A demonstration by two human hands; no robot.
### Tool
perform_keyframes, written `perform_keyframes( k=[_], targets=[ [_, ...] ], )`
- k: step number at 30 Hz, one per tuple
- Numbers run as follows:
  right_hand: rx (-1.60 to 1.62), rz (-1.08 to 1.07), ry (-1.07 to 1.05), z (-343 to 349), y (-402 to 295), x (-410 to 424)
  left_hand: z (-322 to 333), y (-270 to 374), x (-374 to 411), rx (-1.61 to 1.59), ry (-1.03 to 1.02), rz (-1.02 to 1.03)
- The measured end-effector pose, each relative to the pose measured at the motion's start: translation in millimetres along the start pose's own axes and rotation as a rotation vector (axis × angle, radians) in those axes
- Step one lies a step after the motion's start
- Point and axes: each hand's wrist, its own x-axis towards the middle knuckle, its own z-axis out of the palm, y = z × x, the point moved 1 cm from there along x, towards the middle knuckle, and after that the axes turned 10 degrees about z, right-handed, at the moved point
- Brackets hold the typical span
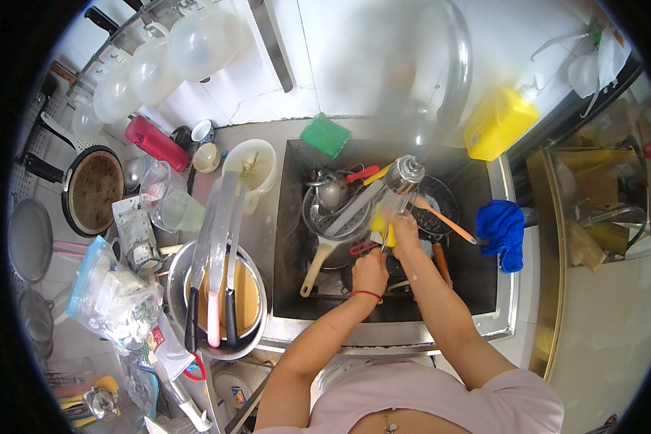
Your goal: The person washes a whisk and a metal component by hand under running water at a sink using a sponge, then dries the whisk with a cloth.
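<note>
Both hands are over the dark sink basin [314, 306], below the faucet head [405, 172]. My left hand [370, 275], with a red cord at the wrist, is closed around the lower end of a thin metal utensil [384, 241]; its exact kind is unclear. My right hand [406, 236] presses a yellow sponge [381, 221] against it, and the fingers are partly hidden. Left of the hands sits a strainer with a cream handle [319, 266], with a steel ladle [331, 191] above it. A dark frying pan [444, 203] and an orange-handled utensil [445, 219] lie to the right.
Three long knives [214, 271] lie across a steel bowl [176, 282] left of the sink. Behind them stands a white container [271, 163]. A green scouring pad [325, 134] rests on the back rim. A yellow bottle [499, 125] and blue cloth [500, 233] are at the right.
</note>
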Motion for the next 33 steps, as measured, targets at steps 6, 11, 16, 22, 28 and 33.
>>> perform_keyframes(
  k=[6,11,16,22,28,33],
  targets=[
    [-0.156,0.180,0.128,18.2,4.5,-8.9,0.9,-5.8,-4.0,-0.062,0.042,0.030],
    [-0.356,0.081,0.026,15.4,13.7,-12.3,9.4,-13.8,-3.6,-0.094,0.116,0.022],
    [-0.891,-0.077,-0.082,0.2,28.4,-19.2,10.4,-59.2,0.7,-0.282,-0.127,-0.048],
    [-0.723,0.006,-0.217,-20.2,12.2,-35.0,-24.6,-46.9,30.4,-1.252,-0.407,-0.572],
    [-0.451,0.288,-0.314,-18.3,16.8,-65.8,17.1,-43.7,65.8,-1.418,-0.381,-0.597],
    [-0.812,0.200,-0.399,-66.5,-8.7,-90.3,23.1,-31.3,89.2,-1.457,-0.121,-0.704]
  ],
)
